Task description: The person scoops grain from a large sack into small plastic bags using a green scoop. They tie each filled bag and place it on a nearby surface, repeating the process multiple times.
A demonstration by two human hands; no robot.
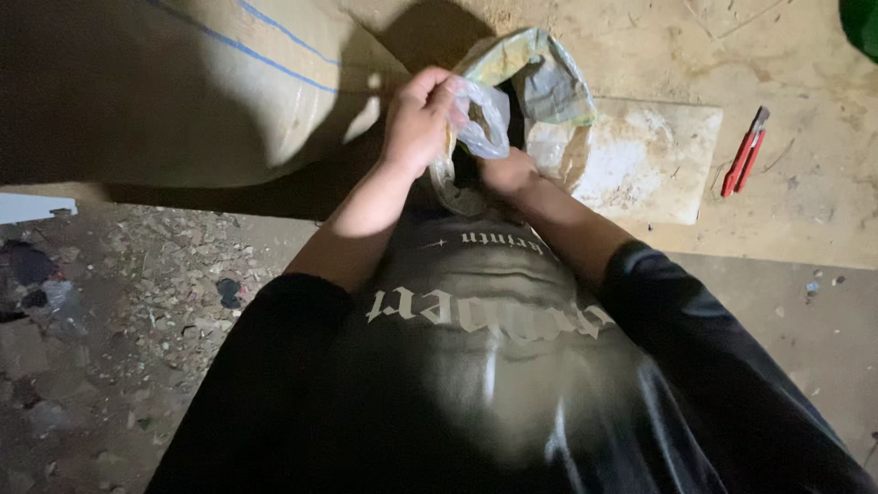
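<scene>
My left hand (419,119) grips the edge of a thin clear plastic bag (485,114), pinching its rim near the top. My right hand (506,171) sits lower, pushed into the bag's opening and holding the plastic there. The bag hangs open between both hands, just above my black shirt. What is inside the bag is hidden in shadow.
A large tan woven sack (183,82) with blue stripes lies at the upper left. A pale flat board (640,160) rests on the sandy ground, with a crumpled plastic bag (540,78) beside it. A red utility knife (745,154) lies at the right. Debris litters the dark floor (137,302) at the left.
</scene>
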